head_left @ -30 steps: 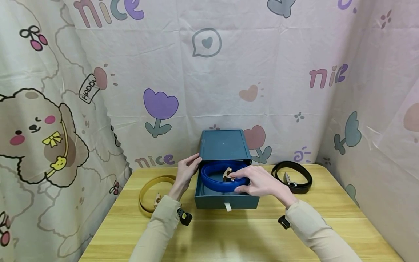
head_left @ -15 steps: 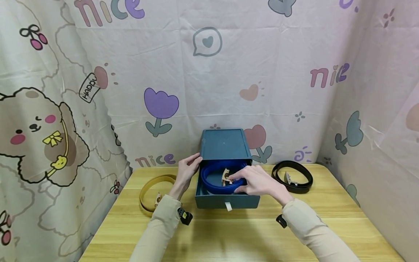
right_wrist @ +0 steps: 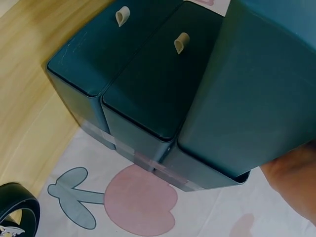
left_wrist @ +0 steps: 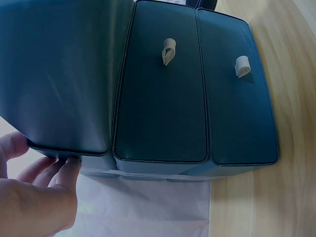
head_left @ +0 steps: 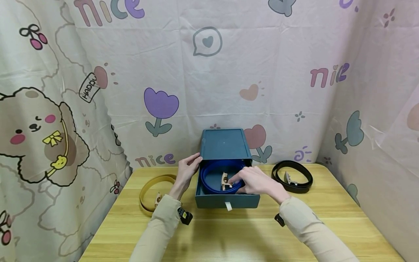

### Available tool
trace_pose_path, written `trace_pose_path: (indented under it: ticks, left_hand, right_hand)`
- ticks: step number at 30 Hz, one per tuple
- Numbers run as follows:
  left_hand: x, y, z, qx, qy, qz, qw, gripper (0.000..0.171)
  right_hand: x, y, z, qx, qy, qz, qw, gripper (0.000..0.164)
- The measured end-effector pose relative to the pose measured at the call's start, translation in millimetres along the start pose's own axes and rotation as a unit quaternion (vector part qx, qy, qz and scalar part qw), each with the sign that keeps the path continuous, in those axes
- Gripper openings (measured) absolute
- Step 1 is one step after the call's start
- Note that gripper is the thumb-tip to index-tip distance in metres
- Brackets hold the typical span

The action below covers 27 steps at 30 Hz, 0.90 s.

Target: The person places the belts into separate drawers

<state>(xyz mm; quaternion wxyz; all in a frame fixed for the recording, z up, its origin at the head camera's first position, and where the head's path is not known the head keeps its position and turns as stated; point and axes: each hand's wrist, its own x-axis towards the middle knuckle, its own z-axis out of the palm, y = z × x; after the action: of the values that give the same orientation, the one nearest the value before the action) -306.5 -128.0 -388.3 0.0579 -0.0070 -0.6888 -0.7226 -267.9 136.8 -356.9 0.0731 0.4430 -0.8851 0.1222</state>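
Note:
A coiled blue belt (head_left: 209, 189) with a gold-coloured buckle (head_left: 224, 181) lies inside the pulled-out top drawer (head_left: 226, 201) of a dark teal drawer unit (head_left: 224, 143). My right hand (head_left: 256, 181) pinches the coil at its right side, index finger by the buckle and thumb low near the drawer's front. My left hand (head_left: 187, 171) holds the unit's left side near its top front edge. In the left wrist view, the fingers (left_wrist: 69, 173) curl against the teal edge. The right wrist view shows only part of the right hand (right_wrist: 294, 182), its fingertips hidden behind the drawer.
A yellow coiled belt (head_left: 144, 191) lies left on the wooden table (head_left: 229, 240), partly behind the left forearm. To the right sits a black coiled belt (head_left: 299, 188) with a silver buckle. Two closed drawers (left_wrist: 160, 98) with pale pull loops sit under the top one. A printed curtain (head_left: 209, 91) hangs behind.
The blue belt has moved down, deeper into the drawer, and its buckle has shifted slightly left and down. My right hand went with it. The left hand stays in place.

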Motion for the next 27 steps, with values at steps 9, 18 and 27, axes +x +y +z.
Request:
trace_pose_path:
  ticks: [9,18,27]
  left_hand:
    - [0.0,-0.3,0.0,0.004,-0.003,-0.001,1.0000,0.041]
    - [0.0,0.4,0.3,-0.004,0.005,-0.004,1.0000,0.039]
    - [-0.8,-0.2,0.4,0.009,-0.002,-0.006,0.9999,0.040]
  right_hand:
    - [4.1,1.1,-1.5,-0.017,-0.023,-0.012,1.000,0.028]
    - [6.0,3.5,0.9,-0.021,-0.024,-0.019,0.999,0.031]
    - [6.9,5.2,1.2,-0.026,-0.032,-0.021,0.999,0.031]
